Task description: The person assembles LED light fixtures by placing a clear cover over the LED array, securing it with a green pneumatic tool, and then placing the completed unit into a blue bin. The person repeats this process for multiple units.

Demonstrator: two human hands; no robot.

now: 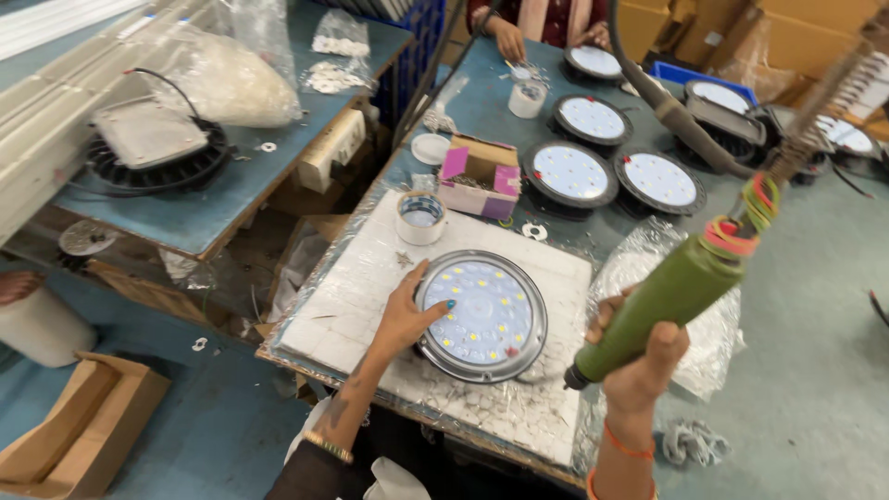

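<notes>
Two hands at work: my left hand (pixel 407 310) lies spread, fingers flat on the round LED lamp (pixel 482 315), which sits on the white pad (pixel 343 306) just beside it. My right hand (pixel 639 356) is clamped round the green electric screwdriver (pixel 671 301), tip hanging right of the lamp. I judge that the bit could skid across the lens if the lamp shifts.

Grey-blue concrete floor (pixel 815 370) right of the hands. Blue-topped wooden workbench (pixel 231 199) up-left of them. Brown cardboard boxes (pixel 74 431) on the floor, far left.
</notes>
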